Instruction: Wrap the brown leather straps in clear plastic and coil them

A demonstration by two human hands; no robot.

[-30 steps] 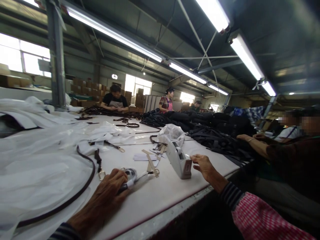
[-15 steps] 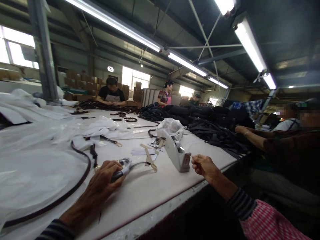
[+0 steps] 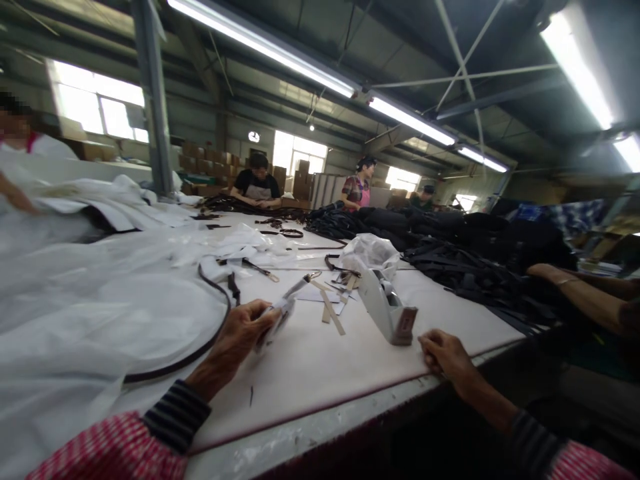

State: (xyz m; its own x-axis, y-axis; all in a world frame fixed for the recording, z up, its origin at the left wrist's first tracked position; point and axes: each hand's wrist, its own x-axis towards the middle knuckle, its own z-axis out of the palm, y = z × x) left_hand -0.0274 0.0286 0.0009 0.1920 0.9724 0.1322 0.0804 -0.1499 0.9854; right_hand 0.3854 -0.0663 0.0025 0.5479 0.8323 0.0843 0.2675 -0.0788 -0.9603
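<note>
My left hand (image 3: pixel 237 340) is closed around a folded dark strap (image 3: pixel 295 288) wrapped in clear plastic. The strap's metal hook end points up and away, over the table. To the right, my right hand (image 3: pixel 445 357) is held in a pinch by the table's front edge; whatever lies between the fingertips is too small to make out. A grey tape dispenser (image 3: pixel 403 325) stands just left of those fingers, apart from them. Beyond the left hand's bundle lie cut strips of card (image 3: pixel 333 317) and white paper pieces.
Clear plastic bags (image 3: pixel 125 293) cover the left side, with a long brown strap (image 3: pixel 217 333) curving along them. A crumpled bag (image 3: pixel 370 252) sits behind the dispenser. Black straps (image 3: pixel 480 273) are heaped at right, near a co-worker's arm (image 3: pixel 585 290). Other people stand farther back.
My left hand has raised and turned the wrapped strap, so its hook end now points away instead of lying to the right. My right hand has drawn slightly away from the dispenser. The view has swung left.
</note>
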